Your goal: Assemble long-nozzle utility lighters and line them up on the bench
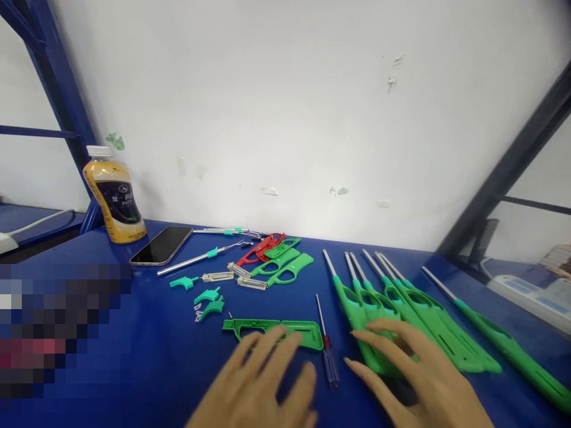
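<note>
My left hand (pixel 261 383) lies flat with fingers spread on the blue table (pixel 134 356), its fingertips touching a green lighter-shell half (pixel 285 329). My right hand (pixel 419 380) is open too, fingers stretched over the handles of several assembled green long-nosed lighters (pixel 401 309) laid side by side. A small screwdriver (pixel 328 345) with a clear handle lies between my two hands. Further back are green and red shell halves (pixel 276 255), clear plastic pieces (pixel 232 276), small teal triggers (pixel 209 300) and metal tubes (pixel 200 258).
A yellow drink bottle (pixel 113 196) stands at the back left by a black phone (pixel 161 245). One more green lighter (pixel 504 342) lies apart at the right. A white wall backs the table; blue rack posts (pixel 57 83) rise at both sides.
</note>
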`<state>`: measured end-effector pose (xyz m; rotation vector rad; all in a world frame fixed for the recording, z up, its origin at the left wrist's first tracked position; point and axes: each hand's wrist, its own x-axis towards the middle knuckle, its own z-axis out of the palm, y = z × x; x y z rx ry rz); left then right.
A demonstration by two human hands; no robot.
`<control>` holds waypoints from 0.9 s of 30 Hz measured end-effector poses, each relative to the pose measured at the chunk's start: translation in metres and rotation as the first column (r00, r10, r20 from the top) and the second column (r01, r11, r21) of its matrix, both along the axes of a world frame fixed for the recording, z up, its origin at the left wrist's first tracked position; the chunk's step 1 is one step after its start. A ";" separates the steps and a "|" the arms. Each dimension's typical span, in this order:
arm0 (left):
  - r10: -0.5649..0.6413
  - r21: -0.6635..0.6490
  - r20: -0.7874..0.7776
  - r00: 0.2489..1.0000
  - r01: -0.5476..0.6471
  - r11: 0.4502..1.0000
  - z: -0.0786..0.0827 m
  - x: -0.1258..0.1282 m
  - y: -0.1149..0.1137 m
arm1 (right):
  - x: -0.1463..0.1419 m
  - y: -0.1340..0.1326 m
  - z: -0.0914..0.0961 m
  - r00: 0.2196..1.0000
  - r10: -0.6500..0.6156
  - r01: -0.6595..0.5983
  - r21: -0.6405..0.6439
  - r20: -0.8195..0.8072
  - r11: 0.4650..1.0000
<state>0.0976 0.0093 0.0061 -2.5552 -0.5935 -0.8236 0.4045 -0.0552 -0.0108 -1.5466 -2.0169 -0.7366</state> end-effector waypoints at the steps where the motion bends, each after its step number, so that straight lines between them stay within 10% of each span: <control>1: 0.064 -0.036 0.027 0.998 -0.063 0.997 0.008 -0.007 0.006 | 0.000 0.000 0.001 1.000 0.011 -0.011 0.008 0.017 1.000; 7: 0.518 -0.356 -0.045 0.854 -0.498 0.790 0.058 -0.036 0.050 | -0.014 0.007 0.040 0.986 0.157 -0.161 0.068 0.057 0.985; 13: 0.650 -0.388 -0.126 0.749 -0.640 0.663 0.106 -0.032 0.063 | -0.030 0.032 0.094 0.910 0.364 -0.341 -0.144 0.197 0.929; 18: 0.682 -0.384 -0.160 0.713 -0.681 0.623 0.142 -0.005 0.062 | -0.033 0.075 0.110 0.890 0.315 -0.187 -0.367 0.329 0.911; 27: 0.648 -0.427 -0.170 0.742 -0.648 0.630 0.127 0.003 0.141 | -0.033 0.170 0.120 0.887 0.254 -0.048 -0.469 0.386 0.882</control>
